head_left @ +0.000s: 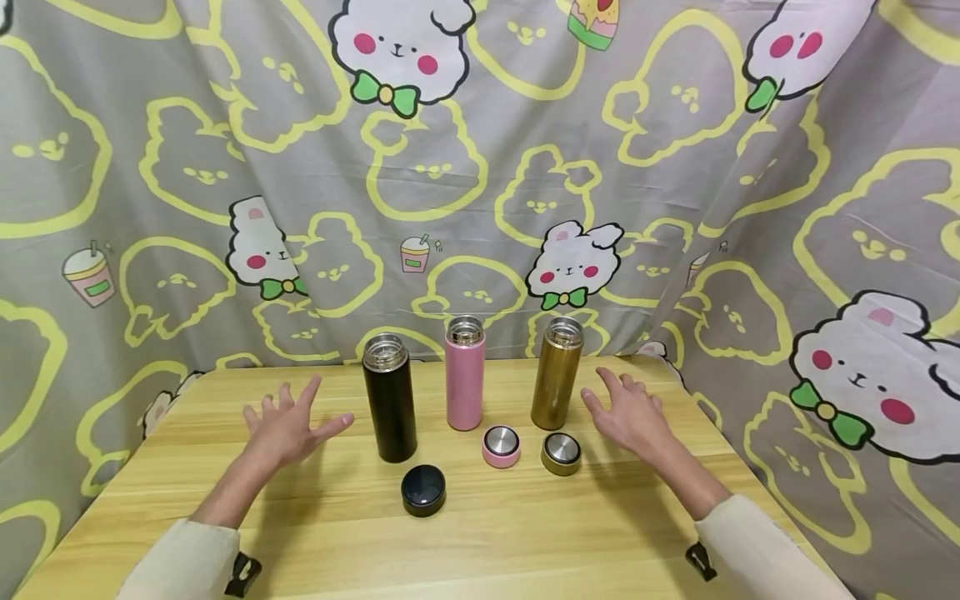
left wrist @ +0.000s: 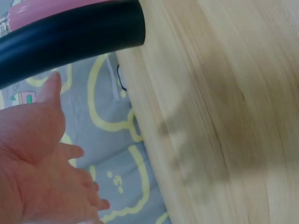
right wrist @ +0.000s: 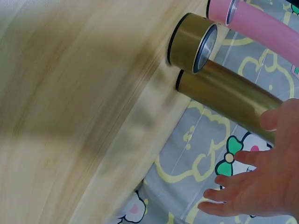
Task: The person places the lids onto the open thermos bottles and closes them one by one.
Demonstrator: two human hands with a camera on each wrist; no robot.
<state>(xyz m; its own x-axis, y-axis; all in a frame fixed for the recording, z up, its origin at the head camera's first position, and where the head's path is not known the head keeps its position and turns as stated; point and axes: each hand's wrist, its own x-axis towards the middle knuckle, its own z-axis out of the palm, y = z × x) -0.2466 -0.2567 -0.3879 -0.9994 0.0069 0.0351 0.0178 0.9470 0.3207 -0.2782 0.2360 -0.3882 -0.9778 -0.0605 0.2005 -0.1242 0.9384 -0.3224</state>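
Note:
Three uncapped thermos bottles stand upright on the wooden table: a black bottle (head_left: 390,408), a pink bottle (head_left: 465,383) and a gold bottle (head_left: 557,383). Their lids lie apart in front of them: a black lid (head_left: 423,491), a pink lid (head_left: 502,447) and a gold lid (head_left: 561,454). Fingers spread, my left hand (head_left: 285,427) hovers left of the black bottle, thumb toward it. On the other side, my right hand (head_left: 630,412) is held with extended fingers just right of the gold bottle. Neither hand holds anything.
The light wooden table (head_left: 480,550) reaches back to a grey curtain (head_left: 480,200) printed with yellow outlines and white rabbits, which also hangs along both sides. Black clips (head_left: 243,575) show near the sleeves (head_left: 187,558).

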